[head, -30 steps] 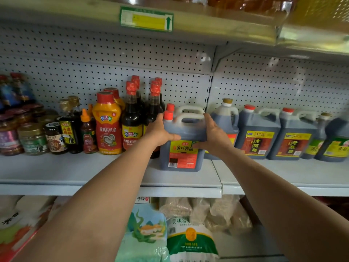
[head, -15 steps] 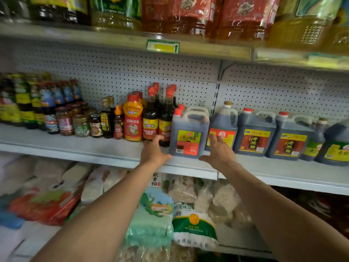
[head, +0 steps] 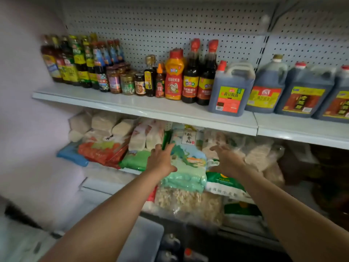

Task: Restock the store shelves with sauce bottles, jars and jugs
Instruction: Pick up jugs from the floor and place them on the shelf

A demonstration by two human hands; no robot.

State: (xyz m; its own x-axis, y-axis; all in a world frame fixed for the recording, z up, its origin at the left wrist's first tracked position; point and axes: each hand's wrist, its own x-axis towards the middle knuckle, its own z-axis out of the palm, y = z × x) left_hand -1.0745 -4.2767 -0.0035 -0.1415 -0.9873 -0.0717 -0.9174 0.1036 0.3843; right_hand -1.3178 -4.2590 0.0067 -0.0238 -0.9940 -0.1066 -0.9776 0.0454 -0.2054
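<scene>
Half a second back I had both hands at the front edge of the white metal shelf (head: 143, 108), just below the dark soy sauce jug with a red cap and yellow-green label (head: 231, 89); now they sit lower in my view, in front of the bagged goods on the tier beneath. My left hand (head: 161, 160) is released, fingers spread and straight, over the pale green plastic rice bag (head: 187, 167); I cannot tell whether it touches the bag. My right hand (head: 226, 159) is also released and holds nothing, fingers loosely spread beside the same bag and above a white and green sack (head: 224, 183). The jug stands upright on the shelf near its right end, free of both hands, just beside two tall dark bottles with red caps (head: 200, 78) on its left and a dark jug with a gold cap (head: 268, 86) on its right. My view has dropped and swung left: the upper shelf with its oil bottles is gone from sight, and more of the row of small glass jars (head: 124, 82) and the tall bottles at the far left (head: 75, 59) has come in.
</scene>
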